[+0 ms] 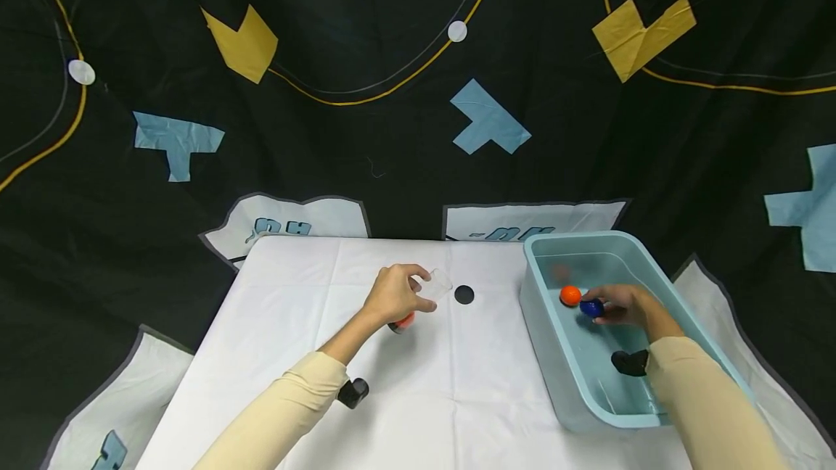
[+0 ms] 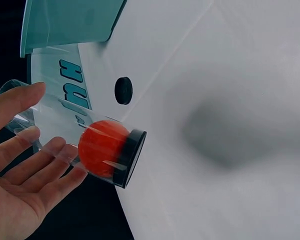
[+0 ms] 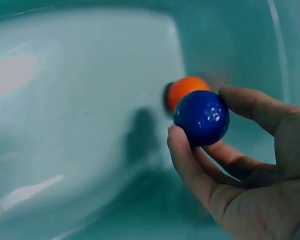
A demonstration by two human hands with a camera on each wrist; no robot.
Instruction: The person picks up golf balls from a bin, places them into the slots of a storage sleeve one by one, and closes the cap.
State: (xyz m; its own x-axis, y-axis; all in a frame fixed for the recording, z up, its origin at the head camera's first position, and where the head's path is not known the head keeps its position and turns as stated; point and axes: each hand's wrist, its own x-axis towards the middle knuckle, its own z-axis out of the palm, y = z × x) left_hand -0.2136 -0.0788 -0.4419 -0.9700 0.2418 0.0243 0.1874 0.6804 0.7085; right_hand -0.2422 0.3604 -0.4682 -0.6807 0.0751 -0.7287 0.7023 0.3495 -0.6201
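Observation:
My left hand [image 1: 400,294] grips a clear plastic tube [image 2: 60,120] above the white table, thumb on one side and fingers on the other. Inside the tube, a red-orange ball [image 2: 102,147] rests against the black cap [image 2: 132,159] at its lower end. The tube's other end, near my thumb, has no cap on it. Over in the pale blue bin [image 1: 547,325], my right hand [image 1: 623,304] pinches a dark blue golf ball [image 3: 202,118] between thumb and fingertips. An orange ball [image 1: 570,296] lies on the bin floor just beyond it.
A round black cap [image 1: 464,294] lies on the table between my left hand and the bin. Beside my left sleeve is a black cylindrical object [image 1: 353,392]. A black band [image 1: 630,363] shows at my right sleeve. Dark cloth with tape shapes hangs behind.

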